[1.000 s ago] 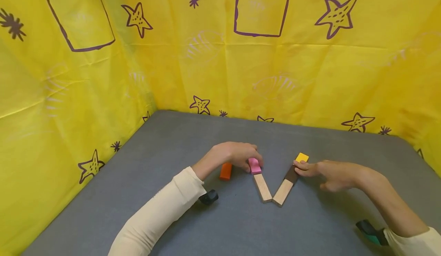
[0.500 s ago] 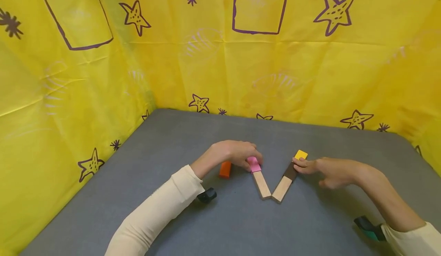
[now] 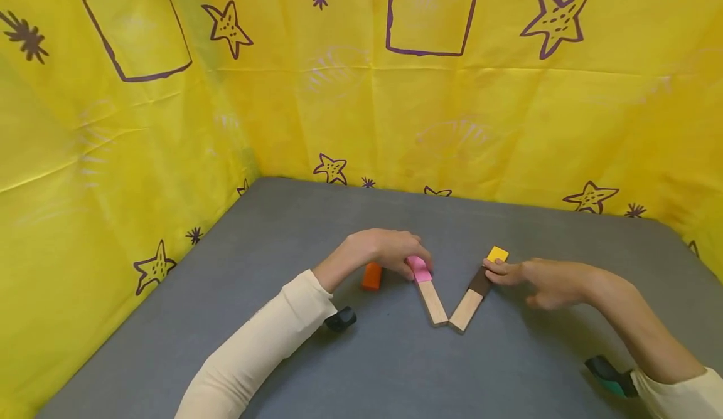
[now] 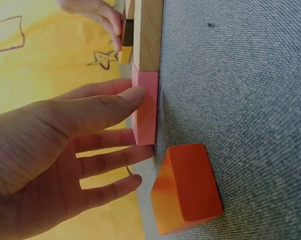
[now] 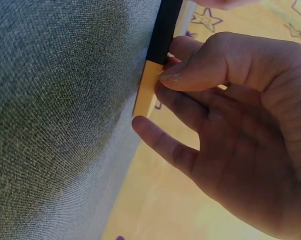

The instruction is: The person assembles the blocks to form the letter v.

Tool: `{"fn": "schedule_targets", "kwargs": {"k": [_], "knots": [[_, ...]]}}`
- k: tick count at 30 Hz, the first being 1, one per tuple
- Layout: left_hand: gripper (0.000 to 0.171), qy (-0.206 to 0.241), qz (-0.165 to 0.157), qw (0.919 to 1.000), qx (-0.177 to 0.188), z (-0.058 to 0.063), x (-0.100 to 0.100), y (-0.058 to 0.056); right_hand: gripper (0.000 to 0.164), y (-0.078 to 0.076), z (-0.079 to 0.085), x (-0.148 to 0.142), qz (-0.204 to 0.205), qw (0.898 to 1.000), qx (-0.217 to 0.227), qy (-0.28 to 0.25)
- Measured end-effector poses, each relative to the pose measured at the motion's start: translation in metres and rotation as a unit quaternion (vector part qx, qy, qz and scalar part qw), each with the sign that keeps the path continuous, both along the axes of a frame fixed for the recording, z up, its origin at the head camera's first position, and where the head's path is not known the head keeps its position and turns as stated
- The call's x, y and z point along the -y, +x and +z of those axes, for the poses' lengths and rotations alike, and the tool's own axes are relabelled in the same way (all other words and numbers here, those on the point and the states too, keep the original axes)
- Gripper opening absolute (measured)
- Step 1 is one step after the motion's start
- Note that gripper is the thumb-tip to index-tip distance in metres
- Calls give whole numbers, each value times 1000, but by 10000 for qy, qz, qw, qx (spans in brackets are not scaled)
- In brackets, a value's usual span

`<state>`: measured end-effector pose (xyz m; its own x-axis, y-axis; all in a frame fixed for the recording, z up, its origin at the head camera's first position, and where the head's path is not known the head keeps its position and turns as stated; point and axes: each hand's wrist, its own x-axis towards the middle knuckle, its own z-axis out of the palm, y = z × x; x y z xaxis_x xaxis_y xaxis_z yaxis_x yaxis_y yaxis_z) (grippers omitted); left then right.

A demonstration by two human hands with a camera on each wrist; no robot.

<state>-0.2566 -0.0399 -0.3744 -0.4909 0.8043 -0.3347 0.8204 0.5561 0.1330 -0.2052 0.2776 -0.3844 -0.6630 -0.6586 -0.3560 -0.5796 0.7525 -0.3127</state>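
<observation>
Your left hand (image 3: 384,251) rested on the flat pink wooden block (image 3: 418,268), thumb and straight fingers touching its sides, likely to steady it against the plain wooden plank (image 3: 432,302) it butted. Fingers were spread slightly, not curled round it. Your right hand (image 3: 550,281) touched the dark brown wooden block (image 3: 480,282) with extended fingertips, other fingers loosely apart, nothing gripped; probably nudging that row into line. Beyond it sat a small yellow wooden block (image 3: 498,254), before it a second light wooden plank (image 3: 465,310). Both rows lay flat on the grey fabric tabletop (image 3: 395,369), meeting at their near ends in a V, mid-table. A loose orange wooden wedge (image 4: 186,186) sat just beside your left hand, untouched. Yellow star-printed sheet (image 3: 361,93) walled the back.
</observation>
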Motion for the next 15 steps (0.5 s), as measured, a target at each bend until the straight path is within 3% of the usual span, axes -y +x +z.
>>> {"fn": "schedule_targets", "kwargs": {"k": [15], "knots": [[37,59,-152,9998,-62,0,-4,-1,80,3,1,-2,14,10000,-35,-77]]}}
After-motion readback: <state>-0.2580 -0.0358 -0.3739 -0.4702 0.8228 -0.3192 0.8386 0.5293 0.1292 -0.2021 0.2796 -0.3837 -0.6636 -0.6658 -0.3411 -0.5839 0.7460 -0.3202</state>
